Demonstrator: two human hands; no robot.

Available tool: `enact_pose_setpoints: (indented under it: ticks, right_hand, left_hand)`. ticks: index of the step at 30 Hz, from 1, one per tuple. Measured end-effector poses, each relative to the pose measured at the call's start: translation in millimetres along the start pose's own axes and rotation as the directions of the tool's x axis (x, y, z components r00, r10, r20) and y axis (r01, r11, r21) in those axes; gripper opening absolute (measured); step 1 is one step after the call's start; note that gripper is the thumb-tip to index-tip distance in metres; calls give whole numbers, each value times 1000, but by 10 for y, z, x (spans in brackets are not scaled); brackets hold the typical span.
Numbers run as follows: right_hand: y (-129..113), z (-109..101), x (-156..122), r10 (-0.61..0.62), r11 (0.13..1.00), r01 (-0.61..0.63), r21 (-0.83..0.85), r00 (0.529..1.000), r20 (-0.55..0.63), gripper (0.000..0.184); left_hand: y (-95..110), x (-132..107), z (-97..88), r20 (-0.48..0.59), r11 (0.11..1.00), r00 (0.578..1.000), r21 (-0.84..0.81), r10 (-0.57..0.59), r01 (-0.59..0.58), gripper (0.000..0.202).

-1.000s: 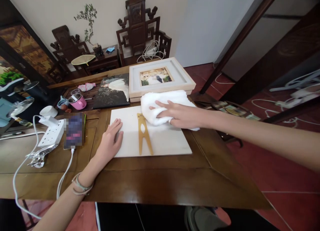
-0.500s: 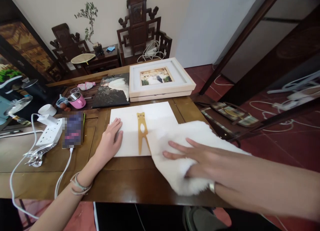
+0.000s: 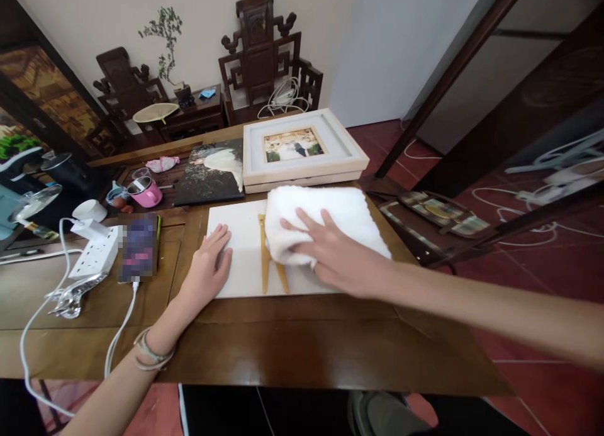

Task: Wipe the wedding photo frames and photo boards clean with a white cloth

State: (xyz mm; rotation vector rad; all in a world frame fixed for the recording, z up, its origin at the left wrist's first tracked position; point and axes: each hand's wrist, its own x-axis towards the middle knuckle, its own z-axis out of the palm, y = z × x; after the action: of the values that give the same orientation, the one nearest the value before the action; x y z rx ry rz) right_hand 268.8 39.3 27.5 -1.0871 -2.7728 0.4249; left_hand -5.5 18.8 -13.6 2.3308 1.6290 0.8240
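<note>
A white board (image 3: pixel 240 260) lies flat on the wooden table (image 3: pixel 302 341), with a yellow wooden stand piece (image 3: pixel 264 260) attached to it. My left hand (image 3: pixel 207 269) rests flat on the board's left edge, fingers stretched out. My right hand (image 3: pixel 330 253) presses a folded white towel (image 3: pixel 349 216) down on the board's right half, fingers spread over the cloth. The towel covers part of the yellow piece.
A white picture frame (image 3: pixel 302 150) and a dark photo print (image 3: pixel 212 172) lie behind the board. At the left are a phone (image 3: pixel 138 247), a white power strip (image 3: pixel 94 253) with cables, and a pink cup (image 3: pixel 145 190). Carved chairs (image 3: pixel 264 58) stand at the wall.
My right hand swept the towel from the board's far side toward the near right table edge, then back up onto the board's right half. My left hand stayed still.
</note>
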Motion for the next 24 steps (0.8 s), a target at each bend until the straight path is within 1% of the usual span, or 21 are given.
enact_pose_setpoints:
  ticks: [2,5,7,8,10,12,15,18,19,21,22,24]
  right_hand:
    - [-225,59,-234,-47,998,45,41,998,40,58]
    - [-480,84,-532,-122,990,112,87,986,117,48]
    - [-564,58,-611,-130,989,114,98,975,178,43]
    - [-578,36,-603,-123,990,104,100,971,206,42]
    - [-554,-18,-500,-99,993,79,90,963,252,47]
    - [-473,-74,-306,-66,996,50,69,962,264,55]
    - [-305,-137,63,9,1000,-14,22,976,218,64]
    - [-185,-164,410,94,995,-88,-46,983,155,63]
    - [-175,-162,496,118,992,-109,-69,981,152,62]
    - [-210,-143,591,145,984,-125,-125,975,166,62]
    - [-254,-124,594,148,980,-119,-158,971,187,62]
    - [-388,-72,509,125,975,-77,-210,966,228,61]
  left_hand:
    - [-1,-1,3,0,1000,1000,-4,-2,2,40]
    - [2,-2,6,2,1000,1000,-8,-9,9,39]
    - [5,-3,6,7,1000,1000,-2,-17,17,40]
    - [7,-3,5,10,1000,1000,1,-21,21,40]
    - [9,-2,4,16,1000,999,3,-27,27,41]
    - [9,0,2,21,1000,999,0,-31,31,41]
    - [10,2,-3,23,1000,999,-5,-26,26,41]
    - [16,4,-12,27,1000,999,-8,-22,22,41]
    - [19,4,-15,30,1000,999,-11,-25,25,42]
    - [21,4,-20,38,999,998,-19,-40,40,43]
    - [19,4,-21,41,999,998,-23,-47,48,45]
    - [10,4,-16,51,998,997,-25,-56,57,47]
